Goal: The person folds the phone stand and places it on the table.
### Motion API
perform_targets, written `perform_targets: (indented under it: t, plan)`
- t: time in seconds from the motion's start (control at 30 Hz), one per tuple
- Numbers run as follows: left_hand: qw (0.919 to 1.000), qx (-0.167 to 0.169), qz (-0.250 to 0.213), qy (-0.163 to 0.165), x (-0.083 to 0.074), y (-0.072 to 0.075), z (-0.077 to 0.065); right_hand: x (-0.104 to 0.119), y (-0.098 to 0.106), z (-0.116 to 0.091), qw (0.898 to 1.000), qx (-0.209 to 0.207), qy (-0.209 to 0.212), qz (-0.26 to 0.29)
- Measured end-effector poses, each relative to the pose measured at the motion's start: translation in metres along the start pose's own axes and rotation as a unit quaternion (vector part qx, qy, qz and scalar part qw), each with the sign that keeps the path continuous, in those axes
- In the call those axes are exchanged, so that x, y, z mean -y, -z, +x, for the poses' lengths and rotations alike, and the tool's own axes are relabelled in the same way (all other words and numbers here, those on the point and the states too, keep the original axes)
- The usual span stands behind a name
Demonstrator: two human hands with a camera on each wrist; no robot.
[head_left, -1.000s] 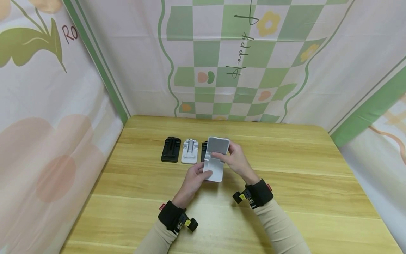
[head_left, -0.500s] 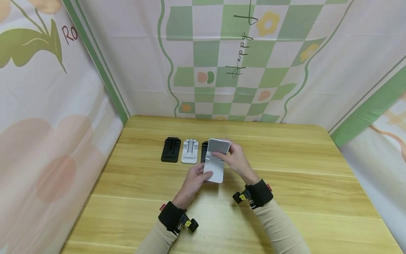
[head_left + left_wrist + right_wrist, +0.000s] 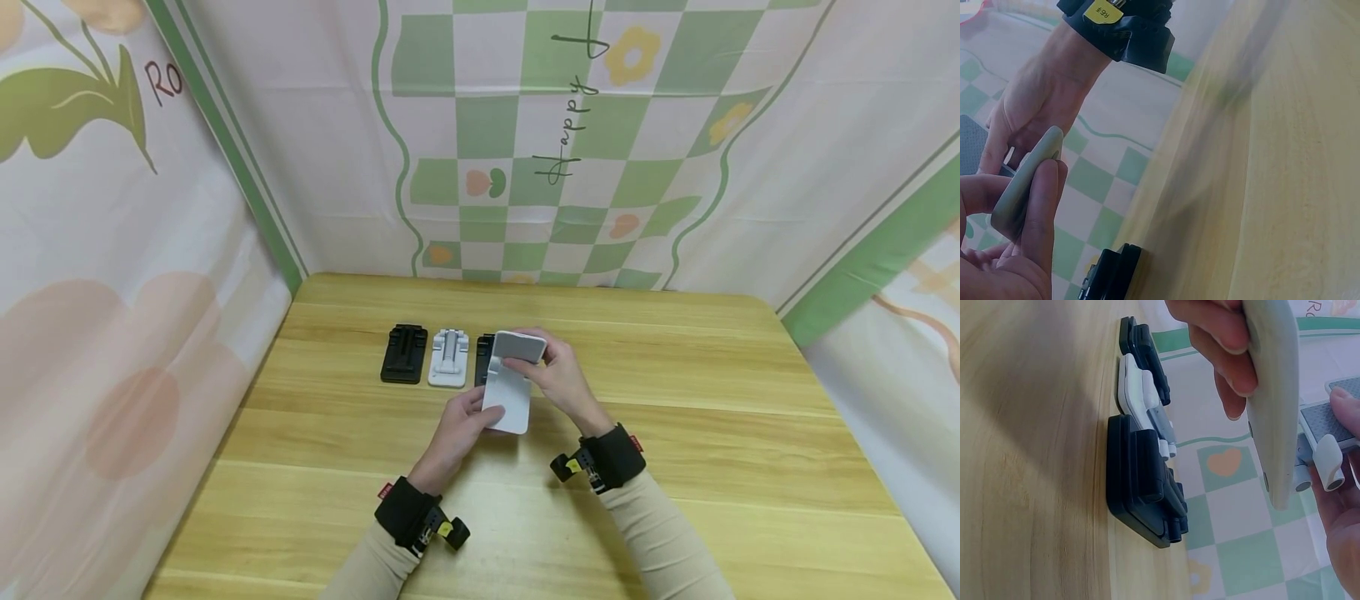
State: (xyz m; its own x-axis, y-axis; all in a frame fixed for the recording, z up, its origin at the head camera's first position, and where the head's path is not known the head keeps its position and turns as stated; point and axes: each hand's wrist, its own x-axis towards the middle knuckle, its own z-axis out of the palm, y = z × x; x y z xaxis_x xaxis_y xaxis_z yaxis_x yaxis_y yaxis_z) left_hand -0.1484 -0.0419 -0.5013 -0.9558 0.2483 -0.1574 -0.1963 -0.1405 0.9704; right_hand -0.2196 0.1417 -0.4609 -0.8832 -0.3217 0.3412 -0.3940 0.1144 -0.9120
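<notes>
A white folding phone stand is held above the table in both hands, unfolded, with a grey pad on its upper plate. My left hand grips the base, thumb on the front face and fingers behind. The right hand pinches the upper plate, its thumb across the lower part of the pad. In the right wrist view, the base appears edge-on, with the hinge parts beside the right hand. The left wrist view shows the base's edge between left thumb and fingers.
Behind the hands, folded phone stands lie in a row on the wooden table: a black one, a white one and another black one, partly hidden by the held stand. Patterned cloth hangs beyond the table's far edge.
The held stand has shifted slightly towards me, and its upper plate looks shorter in the head view, tilted further. Both hands keep their hold; the row of stands is unchanged.
</notes>
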Motion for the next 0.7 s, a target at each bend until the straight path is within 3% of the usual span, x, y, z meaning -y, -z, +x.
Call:
perform_targets:
  t: [0.7]
  plan:
    - [0.9999,0.004,-0.009,0.008,0.0,0.0001,-0.0006,-0.0032,-0.0006,-0.0002,1.0,-0.014,-0.007,-0.004]
